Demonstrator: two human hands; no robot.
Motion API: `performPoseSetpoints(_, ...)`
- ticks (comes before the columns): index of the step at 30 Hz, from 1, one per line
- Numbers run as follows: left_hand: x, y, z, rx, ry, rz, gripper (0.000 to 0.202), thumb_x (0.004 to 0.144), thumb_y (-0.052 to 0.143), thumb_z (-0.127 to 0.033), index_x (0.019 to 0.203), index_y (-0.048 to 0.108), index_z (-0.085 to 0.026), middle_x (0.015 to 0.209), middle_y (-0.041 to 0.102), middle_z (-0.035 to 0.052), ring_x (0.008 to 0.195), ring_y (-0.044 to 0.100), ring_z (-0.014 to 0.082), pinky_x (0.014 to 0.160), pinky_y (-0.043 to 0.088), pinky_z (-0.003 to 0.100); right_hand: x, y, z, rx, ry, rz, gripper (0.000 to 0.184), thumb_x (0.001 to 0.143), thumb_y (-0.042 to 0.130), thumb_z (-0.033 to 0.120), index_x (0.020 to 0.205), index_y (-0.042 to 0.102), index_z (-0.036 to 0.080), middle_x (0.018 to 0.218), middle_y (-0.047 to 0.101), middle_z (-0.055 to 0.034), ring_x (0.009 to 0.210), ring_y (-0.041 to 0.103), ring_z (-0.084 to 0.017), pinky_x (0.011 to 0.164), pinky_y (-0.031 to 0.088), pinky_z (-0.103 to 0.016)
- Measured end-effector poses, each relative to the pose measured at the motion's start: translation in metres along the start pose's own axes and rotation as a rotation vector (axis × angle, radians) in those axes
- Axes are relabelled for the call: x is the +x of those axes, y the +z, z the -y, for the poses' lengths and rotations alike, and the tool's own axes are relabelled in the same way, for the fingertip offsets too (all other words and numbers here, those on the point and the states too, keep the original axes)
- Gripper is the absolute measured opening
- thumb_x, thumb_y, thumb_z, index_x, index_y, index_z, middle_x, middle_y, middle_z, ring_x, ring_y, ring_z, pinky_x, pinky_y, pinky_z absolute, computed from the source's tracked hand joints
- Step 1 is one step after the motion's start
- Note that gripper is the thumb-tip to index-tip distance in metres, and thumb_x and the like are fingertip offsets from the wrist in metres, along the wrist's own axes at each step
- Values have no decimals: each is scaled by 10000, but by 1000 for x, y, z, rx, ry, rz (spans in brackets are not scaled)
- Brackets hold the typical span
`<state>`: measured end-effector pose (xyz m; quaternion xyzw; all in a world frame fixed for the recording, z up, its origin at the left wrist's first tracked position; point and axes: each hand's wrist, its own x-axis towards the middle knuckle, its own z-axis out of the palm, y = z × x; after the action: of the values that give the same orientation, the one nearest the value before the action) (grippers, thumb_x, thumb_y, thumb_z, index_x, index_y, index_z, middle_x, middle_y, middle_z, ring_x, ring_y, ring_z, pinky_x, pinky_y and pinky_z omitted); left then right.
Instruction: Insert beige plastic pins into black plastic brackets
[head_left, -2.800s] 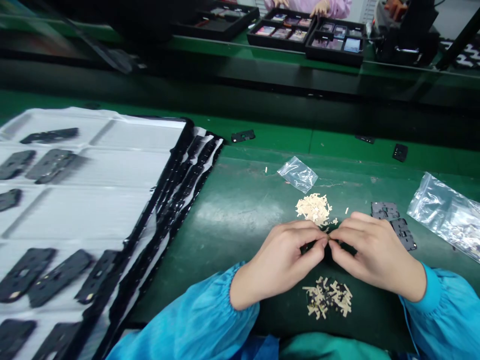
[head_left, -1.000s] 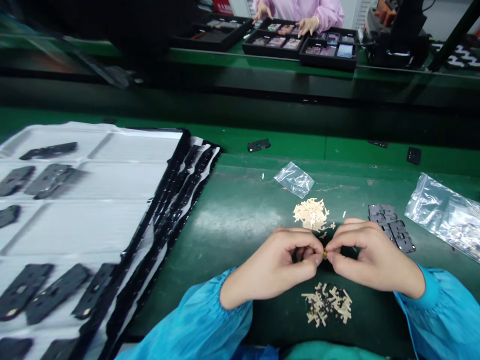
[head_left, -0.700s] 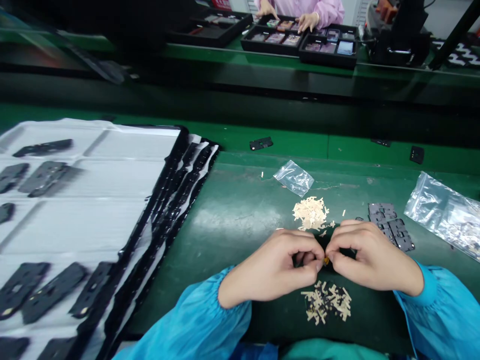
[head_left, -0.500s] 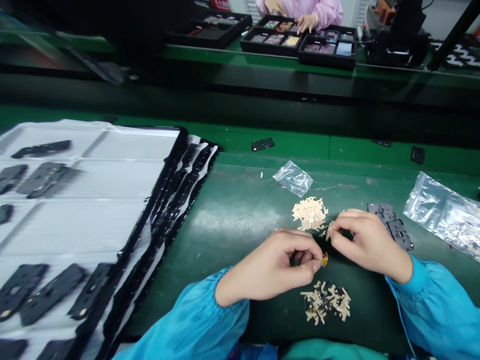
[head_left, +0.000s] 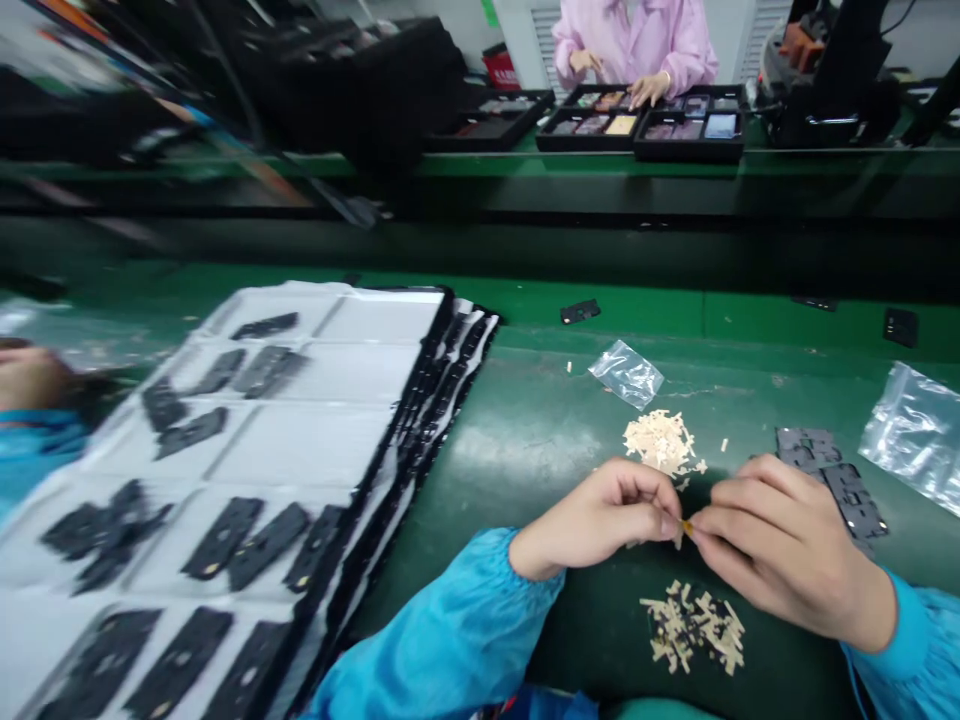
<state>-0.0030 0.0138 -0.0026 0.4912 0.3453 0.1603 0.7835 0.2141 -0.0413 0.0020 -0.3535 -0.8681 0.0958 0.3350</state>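
Note:
My left hand (head_left: 611, 515) pinches a small amber piece (head_left: 686, 527) between thumb and forefinger. The fingertips of my right hand (head_left: 795, 550) are closed together against its other side; anything else between them is too small to make out. Just beyond my hands lies a heap of tiny cream-coloured pieces (head_left: 658, 440). Nearer to me is a second heap of small pale and black pieces (head_left: 694, 628). Flat black plastic parts (head_left: 847, 490) lie beside my right hand, partly hidden behind it.
Stacked trays (head_left: 352, 375) with white liners and black parts fill the left. A small clear bag (head_left: 626, 373) and a larger one (head_left: 915, 440) lie on the green table (head_left: 517, 440). A blue-sleeved hand (head_left: 30, 380) shows far left; across, a person in pink (head_left: 634, 45) handles black trays.
My right hand has moved in to meet my left at the amber piece; before, they were apart. The view has swung left, bringing in more trays and the other blue-sleeved hand.

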Motion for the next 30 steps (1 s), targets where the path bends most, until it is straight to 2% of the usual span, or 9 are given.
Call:
performPoseSetpoints(4, 2, -1, 2, 1, -57, 30, 77, 682, 668, -220, 682, 692, -147, 592, 595, -32, 487, 385, 64, 469, 270, 212, -6, 1, -1, -22, -15, -10, 110, 895, 698, 102, 983, 681, 166, 883, 710, -62, 765, 562, -206, 706, 493, -388)
performPoseSetpoints(10, 4, -1, 4, 63, -48, 52, 105, 699, 632, -248, 677, 662, -150, 544, 546, -37, 459, 385, 67, 452, 296, 204, -8, 2, 2, -58, -38, -66, 98, 903, 682, 105, 958, 719, 177, 846, 718, -64, 724, 582, -204, 676, 498, -379)
performPoseSetpoints(13, 2, 1, 7, 155, -34, 62, 136, 723, 610, -263, 690, 673, -147, 532, 531, -36, 441, 388, 68, 443, 319, 201, -7, 1, 3, -18, -16, -71, 121, 908, 670, 88, 961, 735, 176, 841, 730, -59, 718, 599, -194, 670, 501, -364)
performPoseSetpoints(15, 5, -6, 5, 264, -3, 18, 171, 761, 611, -284, 726, 704, -144, 546, 555, -25, 449, 428, 79, 454, 370, 209, -8, -1, 3, 44, 34, -87, 132, 906, 672, 72, 959, 729, 179, 844, 730, -52, 717, 607, -183, 680, 501, -355)
performPoseSetpoints(18, 25, -41, -8, 492, 99, -223, 190, 830, 628, -298, 851, 749, -154, 719, 679, 21, 625, 596, 125, 608, 506, 242, -12, -2, 1, 145, 165, -120, 133, 891, 697, 67, 938, 700, 191, 833, 705, -35, 704, 604, -164, 675, 488, -336)
performPoseSetpoints(21, 60, -103, -30, 766, 185, -620, 256, 892, 610, -290, 1065, 736, -150, 1021, 716, 88, 988, 661, 225, 887, 533, 334, -17, 1, -2, 216, 273, -146, 129, 895, 700, 85, 910, 678, 210, 807, 684, -17, 701, 608, -158, 661, 478, -323)
performPoseSetpoints(23, 83, -145, -44, 942, 179, -789, 384, 884, 674, -321, 1223, 695, -142, 1169, 682, 132, 1164, 610, 312, 1010, 490, 427, -20, 5, -4, 251, 324, -161, 114, 907, 695, 112, 889, 676, 222, 786, 683, -8, 704, 617, -161, 657, 481, -318)
performPoseSetpoints(26, 106, -188, -52, 1187, 149, -820, 499, 858, 774, -395, 1284, 664, -159, 1320, 629, 148, 1272, 553, 359, 1096, 426, 552, -24, 10, -8, 292, 428, -185, 99, 920, 696, 166, 844, 692, 231, 776, 686, -9, 710, 632, -165, 639, 491, -305)
performPoseSetpoints(30, 115, -206, -45, 1443, 164, -727, 383, 984, 658, -400, 1291, 636, -172, 1340, 630, 119, 1221, 611, 295, 1051, 490, 552, -26, 12, -13, 354, 570, -211, 137, 911, 710, 220, 776, 720, 236, 750, 683, -15, 641, 602, -151, 540, 449, -275)
